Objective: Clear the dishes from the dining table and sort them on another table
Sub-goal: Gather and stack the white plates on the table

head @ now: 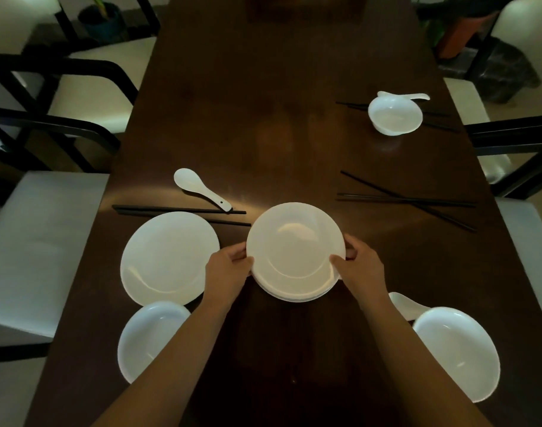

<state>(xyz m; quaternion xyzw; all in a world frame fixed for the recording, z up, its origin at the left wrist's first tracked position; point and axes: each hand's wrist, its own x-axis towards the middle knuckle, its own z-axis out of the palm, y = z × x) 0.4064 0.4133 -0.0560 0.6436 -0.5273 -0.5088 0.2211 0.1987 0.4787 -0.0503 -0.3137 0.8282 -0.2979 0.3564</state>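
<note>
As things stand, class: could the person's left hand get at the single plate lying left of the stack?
Probably yes. The left hand sits right beside the single plate with nothing between them, but its grip is on the plate stack, so it must let go first.

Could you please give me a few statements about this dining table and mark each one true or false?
1. Both hands grip the stack of plates. True: left hand and right hand hold opposite edges.
2. The single plate lies right of the stack. False: it lies to its left.
3. The far bowl sits on chopsticks. True.
4. The loose spoon rests inside a bowl. False: it lies on the table.
</note>
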